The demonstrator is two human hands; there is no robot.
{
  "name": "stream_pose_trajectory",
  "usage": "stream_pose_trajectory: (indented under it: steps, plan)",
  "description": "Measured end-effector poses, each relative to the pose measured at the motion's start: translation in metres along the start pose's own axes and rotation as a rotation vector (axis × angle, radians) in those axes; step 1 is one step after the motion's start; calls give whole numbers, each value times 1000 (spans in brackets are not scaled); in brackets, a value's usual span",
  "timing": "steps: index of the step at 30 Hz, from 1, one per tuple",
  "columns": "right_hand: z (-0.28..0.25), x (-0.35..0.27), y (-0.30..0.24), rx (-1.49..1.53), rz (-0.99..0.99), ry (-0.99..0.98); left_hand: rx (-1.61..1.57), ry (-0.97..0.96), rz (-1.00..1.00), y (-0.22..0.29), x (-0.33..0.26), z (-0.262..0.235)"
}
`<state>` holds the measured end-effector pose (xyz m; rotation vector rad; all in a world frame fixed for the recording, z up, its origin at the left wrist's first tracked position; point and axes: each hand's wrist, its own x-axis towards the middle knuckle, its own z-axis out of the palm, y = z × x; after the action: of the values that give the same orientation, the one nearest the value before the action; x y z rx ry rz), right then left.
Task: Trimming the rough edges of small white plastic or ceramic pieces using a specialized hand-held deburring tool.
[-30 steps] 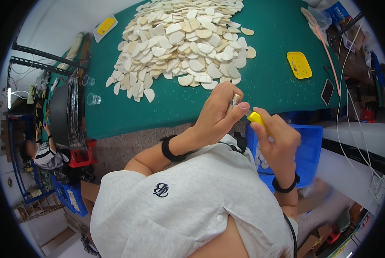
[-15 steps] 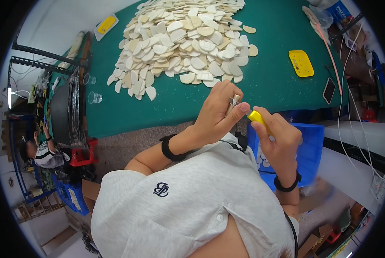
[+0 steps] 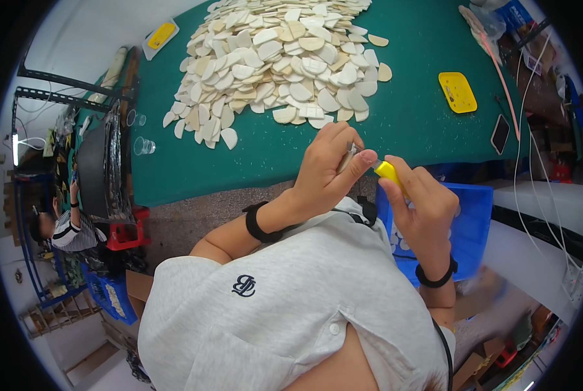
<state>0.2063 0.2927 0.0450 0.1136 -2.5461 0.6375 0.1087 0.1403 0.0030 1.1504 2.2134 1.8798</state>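
My left hand is closed around a small pale piece, mostly hidden by the fingers; it resembles the half-round pieces on the table. In my right hand is a yellow utility knife, its handle pinched between thumb and fingers. The short metal blade points left, close to my left thumb; whether it touches the piece cannot be made out. Both hands are in front of my body by the near table edge. Beyond them, a big heap of flat, cream-white half-round pieces covers the middle of the green table.
A yellow tray and a phone lie on the right of the table. Below my right hand stands a blue bin with pale pieces inside. Clear plastic cups are at the left edge. Another person works far left.
Both hands stay nearly in place. The pale piece has turned slightly in my left fingers, and the knife has shifted a little with my right hand.
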Motion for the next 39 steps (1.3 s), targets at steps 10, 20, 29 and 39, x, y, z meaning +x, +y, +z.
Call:
stream_pose_trajectory:
  steps: [10,20,29,39]
  plan:
    - [3,-4,4,207,159,48,-377,-65,-241,4,-1,-1]
    - [3,-4,2,98,52,18,-310,-63,-219,2,-1,2]
    - [3,-4,3,75,34,18,-266,-41,-154,-2,-1,4]
    - [5,-4,3,11,-8,44,-246,-24,-202,2,-2,2]
